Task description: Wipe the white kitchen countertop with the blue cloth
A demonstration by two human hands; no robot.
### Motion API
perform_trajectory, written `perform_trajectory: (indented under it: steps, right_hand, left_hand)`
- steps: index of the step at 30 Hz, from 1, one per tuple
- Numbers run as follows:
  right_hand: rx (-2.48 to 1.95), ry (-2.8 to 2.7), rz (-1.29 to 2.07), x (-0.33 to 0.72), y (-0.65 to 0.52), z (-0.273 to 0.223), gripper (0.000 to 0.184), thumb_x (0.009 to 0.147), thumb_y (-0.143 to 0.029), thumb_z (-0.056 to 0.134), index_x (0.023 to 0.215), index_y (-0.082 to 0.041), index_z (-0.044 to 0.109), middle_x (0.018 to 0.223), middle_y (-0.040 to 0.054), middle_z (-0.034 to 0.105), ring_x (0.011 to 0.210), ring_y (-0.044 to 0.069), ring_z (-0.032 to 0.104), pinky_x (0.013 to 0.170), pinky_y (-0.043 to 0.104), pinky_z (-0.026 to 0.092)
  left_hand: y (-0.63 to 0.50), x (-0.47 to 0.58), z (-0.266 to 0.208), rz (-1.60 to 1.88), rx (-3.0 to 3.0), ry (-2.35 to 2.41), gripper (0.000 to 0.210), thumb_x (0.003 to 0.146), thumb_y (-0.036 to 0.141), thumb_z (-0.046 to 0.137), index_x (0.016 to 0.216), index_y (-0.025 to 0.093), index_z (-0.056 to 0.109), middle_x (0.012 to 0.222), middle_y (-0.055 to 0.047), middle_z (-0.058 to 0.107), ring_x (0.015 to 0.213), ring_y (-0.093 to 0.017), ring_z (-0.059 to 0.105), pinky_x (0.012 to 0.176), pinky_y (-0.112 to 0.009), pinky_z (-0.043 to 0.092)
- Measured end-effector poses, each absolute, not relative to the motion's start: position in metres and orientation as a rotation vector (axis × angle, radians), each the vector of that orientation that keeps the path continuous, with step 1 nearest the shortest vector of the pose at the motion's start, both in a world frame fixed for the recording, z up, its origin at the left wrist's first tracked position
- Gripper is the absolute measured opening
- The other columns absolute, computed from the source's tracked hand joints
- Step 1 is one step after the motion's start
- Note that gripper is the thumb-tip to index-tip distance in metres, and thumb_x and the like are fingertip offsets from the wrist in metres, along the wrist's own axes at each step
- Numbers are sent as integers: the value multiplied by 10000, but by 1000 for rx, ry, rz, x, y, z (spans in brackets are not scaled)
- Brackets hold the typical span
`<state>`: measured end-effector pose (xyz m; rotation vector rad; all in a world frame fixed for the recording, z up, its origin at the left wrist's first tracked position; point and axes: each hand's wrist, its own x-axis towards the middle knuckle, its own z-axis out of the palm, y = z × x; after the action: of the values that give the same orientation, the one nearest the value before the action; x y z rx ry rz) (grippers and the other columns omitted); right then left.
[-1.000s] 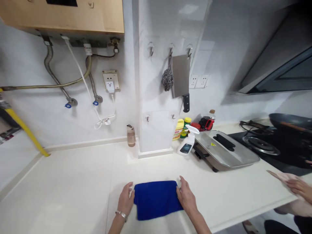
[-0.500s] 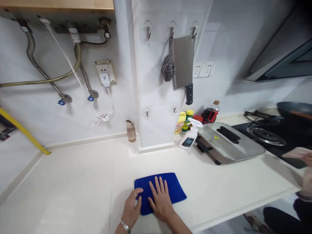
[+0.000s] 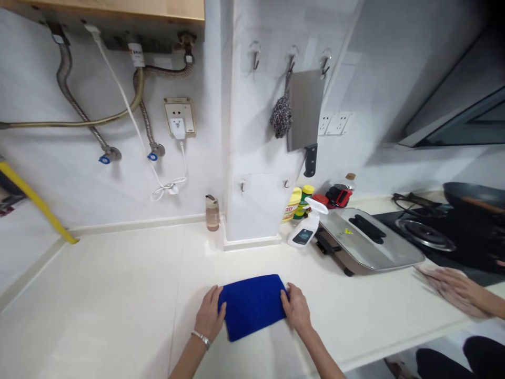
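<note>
A blue cloth lies on the white countertop in front of me, folded into a rough rectangle. My left hand, with a silvery band at the wrist, grips its left edge between thumb and fingers. At the opposite edge, my right hand pinches the cloth's right side in the same way. Beyond the cloth, to the right, stands a white spray bottle with a dark label.
Another person's hand presses a pale cloth on the counter at right. An electric pan with a lid sits near the stove. A cleaver and steel scourer hang on the pillar. A brownish bottle stands by the wall.
My right hand has gone from lying flat on the blue cloth to gripping its right edge. My left hand has closed on the left edge. The other person's hand has come onto the counter.
</note>
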<state>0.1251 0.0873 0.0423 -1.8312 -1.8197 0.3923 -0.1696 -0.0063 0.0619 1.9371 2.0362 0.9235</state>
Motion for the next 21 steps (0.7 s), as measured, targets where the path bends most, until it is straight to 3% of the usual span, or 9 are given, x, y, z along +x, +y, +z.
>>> perform_trajectory:
  steps: [4, 9, 13, 18, 21]
  right_hand:
    - [-1939, -1811, 401, 114, 95, 40, 416, 854, -454, 393, 1040, -135, 586, 966, 182, 645, 927, 323, 605, 797, 457, 483]
    - [-1906, -1795, 461, 113, 96, 49, 281, 825, -474, 415, 773, -232, 548, 723, 70, 634, 750, 260, 608, 686, 381, 479]
    - [-1753, -1780, 492, 106, 86, 65, 353, 862, -525, 347, 855, -227, 536, 760, 65, 647, 722, 232, 616, 697, 364, 494]
    - [-1493, -1838, 604, 38, 50, 86, 445, 892, -559, 333, 1010, -190, 553, 862, 105, 677, 754, 239, 645, 714, 374, 531]
    - [-1210, -2004, 798, 3, 27, 96, 379, 891, -552, 418, 993, -228, 587, 921, 48, 697, 620, 156, 625, 637, 289, 548]
  left_hand:
    - [21, -166, 62, 892, 1863, 2042, 420, 838, 350, 525, 1225, 192, 573, 1162, -119, 652, 1146, -264, 569, 1044, -492, 462]
    - [29, -164, 68, 943, 1720, 1989, 177, 792, 305, 555, 909, 240, 672, 912, -49, 665, 949, -224, 610, 939, -442, 506]
    - [16, -169, 77, 1109, 1517, 1934, 290, 859, 386, 440, 1005, 234, 639, 1037, -72, 660, 970, -207, 619, 936, -424, 507]
    - [6, -165, 78, 1158, 1231, 1781, 561, 897, 588, 251, 1086, 203, 613, 884, -64, 736, 694, -176, 685, 636, -349, 577]
    - [8, -160, 77, 1167, 1160, 1772, 642, 891, 614, 194, 1049, 169, 628, 943, -101, 749, 840, -212, 708, 769, -406, 587]
